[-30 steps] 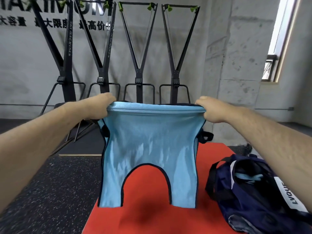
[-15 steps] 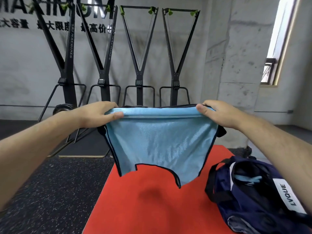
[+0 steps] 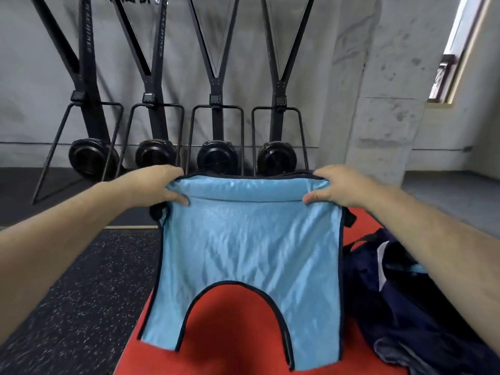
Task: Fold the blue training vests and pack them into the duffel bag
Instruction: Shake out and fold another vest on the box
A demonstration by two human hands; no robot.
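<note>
Two hands: mid-frame in the head view, each grasping the vest by its top edge.
Left hand: pinches the upper left corner, thumb in front.
Right hand: pinches the upper right corner, thumb in front.
Vest: frame centre, hanging over the mat.
Bag: lower right, beside the vest.

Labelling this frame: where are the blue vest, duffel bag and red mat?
blue vest (image 3: 249, 239), head view, centre of its fabric.
duffel bag (image 3: 392, 320), head view, navy side panel.
red mat (image 3: 232, 328), head view, bare patch under the cut-out.
</note>
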